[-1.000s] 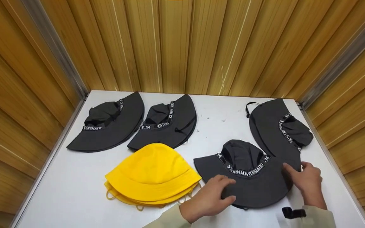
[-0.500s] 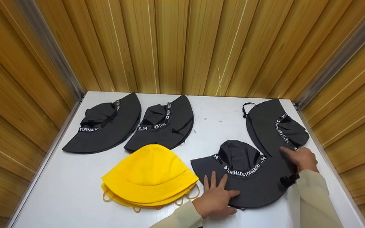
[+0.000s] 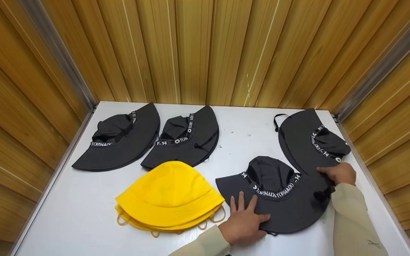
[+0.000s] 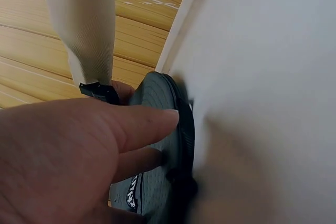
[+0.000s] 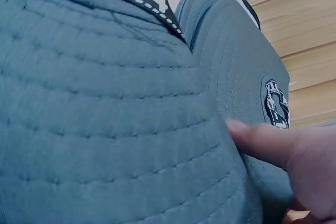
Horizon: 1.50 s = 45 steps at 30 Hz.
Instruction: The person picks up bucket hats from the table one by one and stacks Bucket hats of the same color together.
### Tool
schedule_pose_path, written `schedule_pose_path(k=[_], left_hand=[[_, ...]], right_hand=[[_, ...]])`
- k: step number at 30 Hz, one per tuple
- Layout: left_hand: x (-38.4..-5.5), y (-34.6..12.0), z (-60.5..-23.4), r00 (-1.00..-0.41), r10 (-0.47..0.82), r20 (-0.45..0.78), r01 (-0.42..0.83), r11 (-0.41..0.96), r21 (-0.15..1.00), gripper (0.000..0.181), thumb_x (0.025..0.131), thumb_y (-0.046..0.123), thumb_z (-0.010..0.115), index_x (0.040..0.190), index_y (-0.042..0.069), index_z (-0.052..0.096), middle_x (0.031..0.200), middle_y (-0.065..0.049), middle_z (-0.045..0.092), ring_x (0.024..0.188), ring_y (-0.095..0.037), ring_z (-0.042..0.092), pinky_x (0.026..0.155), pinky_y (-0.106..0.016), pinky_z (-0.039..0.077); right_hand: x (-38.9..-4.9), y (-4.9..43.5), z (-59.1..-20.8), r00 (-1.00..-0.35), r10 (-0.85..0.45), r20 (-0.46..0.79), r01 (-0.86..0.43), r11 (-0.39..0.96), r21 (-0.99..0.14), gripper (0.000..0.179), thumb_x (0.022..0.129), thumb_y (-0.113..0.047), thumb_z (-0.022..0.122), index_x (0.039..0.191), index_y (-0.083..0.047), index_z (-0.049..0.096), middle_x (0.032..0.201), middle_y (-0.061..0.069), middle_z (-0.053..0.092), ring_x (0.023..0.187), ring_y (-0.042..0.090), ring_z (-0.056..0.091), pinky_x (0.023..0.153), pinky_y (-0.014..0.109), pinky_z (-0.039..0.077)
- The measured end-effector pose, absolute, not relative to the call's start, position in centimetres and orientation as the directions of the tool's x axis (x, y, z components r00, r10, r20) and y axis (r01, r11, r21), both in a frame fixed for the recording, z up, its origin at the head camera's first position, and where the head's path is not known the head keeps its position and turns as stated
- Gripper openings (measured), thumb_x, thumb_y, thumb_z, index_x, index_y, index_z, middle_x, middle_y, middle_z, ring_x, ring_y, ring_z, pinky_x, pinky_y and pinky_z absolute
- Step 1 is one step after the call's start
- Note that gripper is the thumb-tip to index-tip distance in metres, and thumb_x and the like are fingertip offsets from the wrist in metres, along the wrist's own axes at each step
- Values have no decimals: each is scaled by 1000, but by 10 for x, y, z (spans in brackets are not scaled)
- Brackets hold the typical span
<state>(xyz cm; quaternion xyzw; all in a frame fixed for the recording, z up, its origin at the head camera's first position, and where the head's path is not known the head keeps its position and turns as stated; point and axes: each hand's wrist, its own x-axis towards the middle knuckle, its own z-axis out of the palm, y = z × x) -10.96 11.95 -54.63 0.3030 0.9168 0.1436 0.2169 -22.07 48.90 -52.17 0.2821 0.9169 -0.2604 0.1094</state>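
The left grip (image 3: pixel 242 224) lies wide, fingers spread on the brim of a dark-grey fabric bucket hat (image 3: pixel 290 213) at the front right of the white bench (image 3: pixel 69 213); the right grip (image 3: pixel 342 174) sets its thumb where that brim overlaps a matching dark-grey hat (image 3: pixel 297 137) behind (how firmly it closes, I cannot tell). Because the brims overlap, a tug there could drag 2 hats together. I count 4 dark hats (image 3: pixel 137 145) and 1 yellow cloth hat pile (image 3: pixel 171 192), layers unclear.

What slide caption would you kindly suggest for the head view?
Left hand spread on a dark hat, right hand at its edge, stacked yellow hats alongside.
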Motion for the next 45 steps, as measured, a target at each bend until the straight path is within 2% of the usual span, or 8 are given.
schedule_pose_path(k=[9,13,21,27,33,39,41,45], left_hand=[[-107,128,-553,-759,613,-219,576,789,214,53,99,50,61,147,60,41,165,-1,36,153,-47,28,118,-69,30],[-108,129,-553,-761,613,-214,585,790,183,51,98,51,60,146,60,43,163,0,38,152,-46,30,116,-68,33],[-111,129,-554,-764,601,-235,553,797,243,52,96,50,65,144,61,45,163,1,39,152,-46,29,117,-69,30],[-112,124,-550,-768,590,-251,481,789,382,53,94,46,70,143,54,51,165,1,35,154,-46,23,121,-69,22],[-125,112,-532,-777,561,-285,350,762,545,59,95,48,69,150,39,49,160,1,41,153,-35,30,125,-58,26],[-148,92,-509,-856,489,-170,188,599,778,71,99,47,64,158,19,36,164,-7,34,153,-26,32,124,-44,35],[-158,86,-501,-885,450,-118,143,503,852,74,100,47,61,160,16,31,167,-8,29,155,-26,30,124,-47,34],[-178,77,-490,-939,341,-51,60,306,950,79,101,49,58,162,14,22,169,-12,23,157,-31,25,126,-53,28]], right_hand=[[-225,495,-508,-885,438,-157,449,719,-530,78,93,-28,69,149,14,33,150,43,37,137,58,39,116,64,35],[-227,494,-493,-904,420,-80,392,738,-549,81,95,-27,69,156,7,29,156,40,31,143,60,30,118,67,29],[-224,481,-462,-947,316,64,226,792,-567,60,96,-31,70,140,3,48,142,37,51,130,58,43,103,68,37],[-213,463,-445,-954,278,115,167,808,-566,63,94,-32,73,142,2,50,135,36,56,120,53,51,96,64,42],[-194,437,-425,-952,256,168,116,810,-574,60,90,-33,78,137,-3,57,119,26,67,97,28,58,79,36,44],[-172,414,-409,-958,216,188,26,720,-694,58,85,-27,85,134,-7,62,95,-24,67,81,-11,59,71,11,48],[-166,407,-406,-964,191,184,-15,654,-756,54,85,-21,85,133,-9,63,93,-34,65,80,-12,64,70,9,52],[-153,395,-403,-974,139,176,-70,555,-829,47,85,-11,84,129,-12,65,96,-27,71,79,-4,70,68,14,57]])
